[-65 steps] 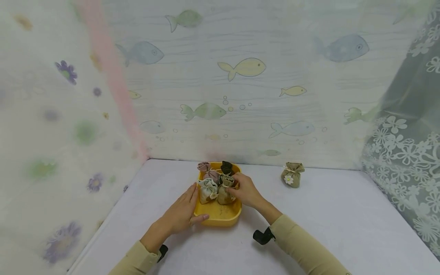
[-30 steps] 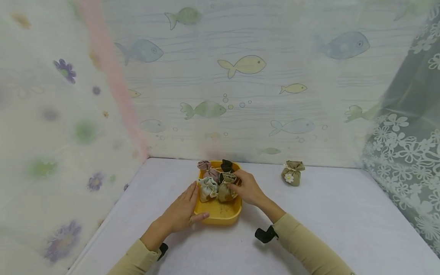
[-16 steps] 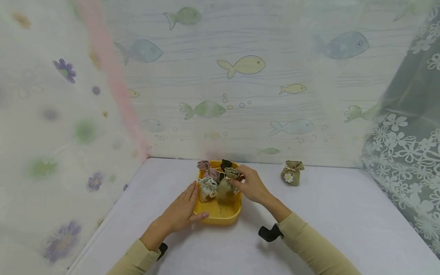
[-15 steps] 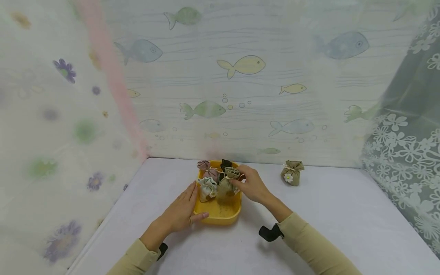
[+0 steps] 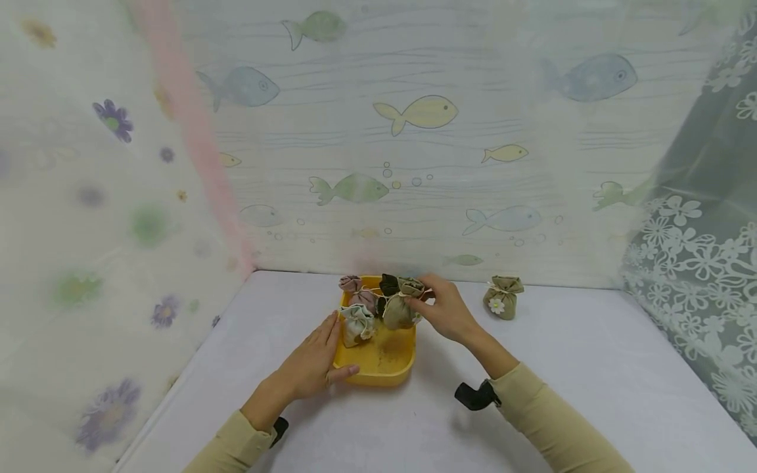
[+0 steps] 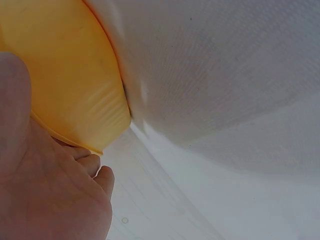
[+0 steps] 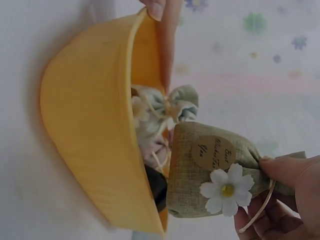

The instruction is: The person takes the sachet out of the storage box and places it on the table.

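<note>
White table (image 5: 621,368) under yellow tray (image 5: 378,380); fish-patterned backdrop (image 5: 432,154).

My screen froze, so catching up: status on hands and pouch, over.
Right hand pinching olive pouch by neck, held up near yellow bin's rim. Left hand against bin's side. Dark pouch close; no obstruction visible.

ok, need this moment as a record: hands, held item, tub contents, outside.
left hand: rests against left side of yellow tub
right hand: holds olive bag by its neck
held bag: white flower, round label; clear of tub floor
in tub: pale bag, pink bag, black bag
outside: second olive bag, upright on table, right of tub
</note>
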The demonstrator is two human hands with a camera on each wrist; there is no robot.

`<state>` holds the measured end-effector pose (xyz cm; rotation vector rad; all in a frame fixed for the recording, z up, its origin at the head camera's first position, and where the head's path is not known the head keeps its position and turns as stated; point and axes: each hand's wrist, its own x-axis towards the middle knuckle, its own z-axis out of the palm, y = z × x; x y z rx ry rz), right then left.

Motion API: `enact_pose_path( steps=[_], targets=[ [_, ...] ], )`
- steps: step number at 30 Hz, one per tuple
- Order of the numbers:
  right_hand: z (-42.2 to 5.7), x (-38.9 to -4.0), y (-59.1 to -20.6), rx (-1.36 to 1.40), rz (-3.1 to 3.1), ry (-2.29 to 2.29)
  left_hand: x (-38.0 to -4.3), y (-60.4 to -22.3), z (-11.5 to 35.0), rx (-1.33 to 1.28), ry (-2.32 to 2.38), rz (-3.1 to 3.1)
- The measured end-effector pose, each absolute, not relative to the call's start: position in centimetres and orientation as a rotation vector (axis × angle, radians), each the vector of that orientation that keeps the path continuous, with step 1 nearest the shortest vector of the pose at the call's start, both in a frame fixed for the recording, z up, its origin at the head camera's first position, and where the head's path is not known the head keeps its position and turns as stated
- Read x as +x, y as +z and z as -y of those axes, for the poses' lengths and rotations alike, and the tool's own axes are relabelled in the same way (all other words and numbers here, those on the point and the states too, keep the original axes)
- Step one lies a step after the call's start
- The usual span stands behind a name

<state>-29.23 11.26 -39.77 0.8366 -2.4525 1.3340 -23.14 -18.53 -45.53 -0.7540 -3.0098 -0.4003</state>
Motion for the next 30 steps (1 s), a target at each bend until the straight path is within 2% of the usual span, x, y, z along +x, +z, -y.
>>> enact_pose_path(
  steps=[13,30],
  targets=[
    [-14.4,-30.1,-39.6,0.78,2.414,1.257,-23.1,-45.6,18.6,-0.744,-0.403,3.021],
    [-18.3,-32.6,-41.3,0.559,2.507,1.215,-23.2,-45.5,18.5,-0.763,-0.399,3.026]
  ],
)
